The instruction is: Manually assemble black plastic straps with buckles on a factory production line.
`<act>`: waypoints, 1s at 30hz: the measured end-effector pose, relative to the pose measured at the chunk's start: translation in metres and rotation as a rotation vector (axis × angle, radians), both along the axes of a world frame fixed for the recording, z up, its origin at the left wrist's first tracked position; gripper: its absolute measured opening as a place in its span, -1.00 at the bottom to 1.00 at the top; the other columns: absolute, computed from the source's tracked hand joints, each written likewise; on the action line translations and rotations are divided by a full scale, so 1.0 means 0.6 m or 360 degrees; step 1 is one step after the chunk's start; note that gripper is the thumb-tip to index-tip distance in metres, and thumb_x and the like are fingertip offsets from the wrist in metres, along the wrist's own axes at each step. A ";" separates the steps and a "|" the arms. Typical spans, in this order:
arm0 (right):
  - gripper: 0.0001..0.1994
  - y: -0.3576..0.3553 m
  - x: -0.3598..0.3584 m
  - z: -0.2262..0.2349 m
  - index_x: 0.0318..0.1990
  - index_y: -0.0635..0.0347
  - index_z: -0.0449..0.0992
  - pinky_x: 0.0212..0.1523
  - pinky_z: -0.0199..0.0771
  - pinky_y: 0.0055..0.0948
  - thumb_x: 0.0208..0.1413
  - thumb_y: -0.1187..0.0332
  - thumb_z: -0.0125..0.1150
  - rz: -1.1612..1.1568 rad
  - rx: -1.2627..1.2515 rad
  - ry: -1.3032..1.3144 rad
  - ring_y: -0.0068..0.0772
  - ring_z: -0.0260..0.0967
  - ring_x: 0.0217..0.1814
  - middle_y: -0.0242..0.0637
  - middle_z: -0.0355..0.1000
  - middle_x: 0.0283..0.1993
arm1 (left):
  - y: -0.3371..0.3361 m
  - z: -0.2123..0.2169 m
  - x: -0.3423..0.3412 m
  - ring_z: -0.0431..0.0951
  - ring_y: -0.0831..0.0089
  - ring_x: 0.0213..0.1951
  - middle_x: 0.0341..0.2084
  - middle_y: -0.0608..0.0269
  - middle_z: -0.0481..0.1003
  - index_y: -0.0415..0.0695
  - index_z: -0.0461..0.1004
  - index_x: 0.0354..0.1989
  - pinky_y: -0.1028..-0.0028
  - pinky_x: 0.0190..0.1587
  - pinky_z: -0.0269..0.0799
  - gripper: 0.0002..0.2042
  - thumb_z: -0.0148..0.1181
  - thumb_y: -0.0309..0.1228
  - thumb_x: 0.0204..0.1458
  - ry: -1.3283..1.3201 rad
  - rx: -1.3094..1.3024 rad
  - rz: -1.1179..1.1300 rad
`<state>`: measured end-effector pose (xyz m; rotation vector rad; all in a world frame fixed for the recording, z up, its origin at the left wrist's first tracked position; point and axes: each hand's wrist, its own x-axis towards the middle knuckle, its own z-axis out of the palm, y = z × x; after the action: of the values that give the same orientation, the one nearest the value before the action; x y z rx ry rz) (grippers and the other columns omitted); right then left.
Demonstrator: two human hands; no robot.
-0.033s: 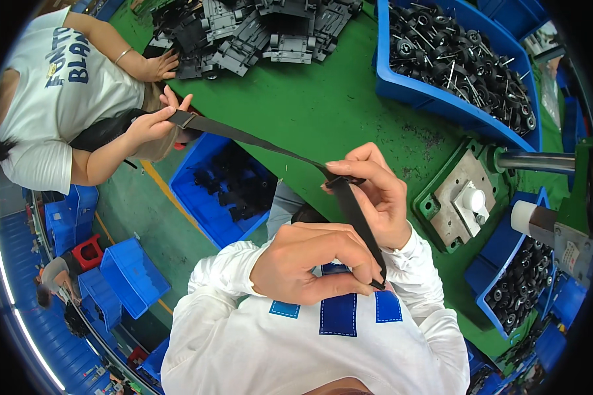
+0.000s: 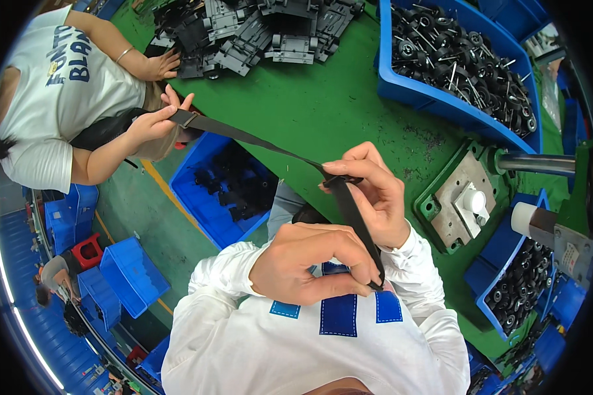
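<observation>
Inspected from where I stand in the room: the strap (image 2: 354, 212), a long flat black band, lies across both of the person's hands and runs on, up and to the left of them, to a co-worker's hand (image 2: 153, 125).

The left hand (image 2: 313, 262) is pinched down, thumb against curled fingers, on the near end of the band. The right hand (image 2: 370, 194), above and to the right of it, has its fingers nearly closed about the band at a dark slider (image 2: 336, 180); how firmly it grips cannot be told.

Handling, in my judgement: light, limp across its width, not fragile, unlikely to slip. Best hold is a flat pinch at the end or beside the slider; held by the middle alone, it would probably twist.

Materials: the strap appears to be matt webbing, smooth-edged; the slider looks rigid, its substance uncertain. Beyond the right hand, the green worktop (image 2: 290, 105) carries dark slotted chassis pieces (image 2: 237, 39) and a blue bin (image 2: 428, 105) of ribbed black wheels (image 2: 464, 72) on thin bright axles. To that hand's right sits a scuffed metal plate (image 2: 441, 187) bearing a glossy white round part (image 2: 473, 200).
</observation>
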<state>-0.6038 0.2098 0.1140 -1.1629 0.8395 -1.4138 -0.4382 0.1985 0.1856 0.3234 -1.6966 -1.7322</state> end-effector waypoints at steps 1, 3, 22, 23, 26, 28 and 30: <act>-0.65 -0.008 0.005 -0.003 0.03 0.32 0.54 -0.01 0.57 -0.43 0.10 0.70 0.00 0.0044 -0.0022 0.0061 -0.40 0.37 -0.06 -0.19 0.29 -0.06 | 0.000 -0.004 0.007 0.68 0.19 -0.29 -0.43 0.00 0.63 -0.24 0.45 -0.40 0.30 -0.22 0.58 -0.79 0.40 -0.71 -0.11 0.0022 0.0116 -0.0039; -0.68 -0.019 0.010 -0.006 -0.02 0.31 0.55 -0.01 0.53 -0.43 0.10 0.69 0.02 0.0077 0.0016 0.0140 -0.39 0.37 -0.06 -0.19 0.29 -0.07 | -0.002 -0.010 0.021 0.67 0.16 -0.31 -0.44 0.00 0.62 -0.23 0.44 -0.39 0.30 -0.24 0.57 -0.78 0.39 -0.72 -0.10 0.0095 0.0166 -0.0039; -0.76 -0.059 0.075 0.006 -0.12 0.39 0.54 -0.08 0.39 -0.43 0.01 0.63 0.13 0.0188 -0.0152 0.0324 -0.36 0.35 -0.10 -0.15 0.34 -0.13 | -0.044 -0.080 0.111 0.61 0.51 -0.24 -0.27 0.09 0.57 -0.28 0.38 -0.19 0.51 -0.11 0.56 -0.77 0.24 -0.75 0.02 0.0088 0.0680 0.1144; -0.76 -0.059 0.075 0.005 -0.12 0.39 0.54 -0.08 0.39 -0.43 0.01 0.63 0.13 0.0189 -0.0147 0.0329 -0.36 0.35 -0.10 -0.15 0.34 -0.13 | -0.045 -0.082 0.110 0.61 0.51 -0.24 -0.27 0.09 0.57 -0.28 0.38 -0.19 0.51 -0.11 0.56 -0.77 0.24 -0.75 0.02 0.0091 0.0686 0.1143; -0.76 -0.058 0.078 0.007 -0.12 0.38 0.54 -0.12 0.36 -0.46 0.01 0.64 0.15 0.0151 -0.0146 0.0371 -0.39 0.33 -0.13 -0.17 0.34 -0.13 | -0.043 -0.080 0.104 0.58 0.54 -0.26 -0.26 0.19 0.57 -0.30 0.52 -0.15 0.55 -0.17 0.51 -0.75 0.35 -0.65 -0.02 -0.0010 0.0653 0.1151; -0.75 -0.059 0.078 0.010 -0.12 0.38 0.54 -0.13 0.34 -0.47 0.01 0.66 0.16 0.0106 -0.0153 0.0425 -0.41 0.31 -0.15 -0.17 0.34 -0.13 | -0.044 -0.080 0.105 0.57 0.54 -0.29 -0.25 0.19 0.57 -0.28 0.52 -0.14 0.54 -0.20 0.49 -0.71 0.40 -0.60 -0.06 -0.0131 0.0434 0.1124; -0.75 -0.059 0.079 0.010 -0.12 0.37 0.54 -0.14 0.34 -0.49 0.00 0.67 0.16 0.0078 -0.0148 0.0446 -0.42 0.31 -0.16 -0.17 0.34 -0.12 | -0.048 -0.081 0.101 0.54 0.50 -0.40 -0.23 0.18 0.59 -0.22 0.53 -0.12 0.54 -0.27 0.44 -0.59 0.50 -0.49 -0.19 -0.0327 0.0056 0.1152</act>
<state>-0.5565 0.1746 0.1200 -1.4665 0.9395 -1.2780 -0.3773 0.1698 0.1370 1.0194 -1.4247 -1.2108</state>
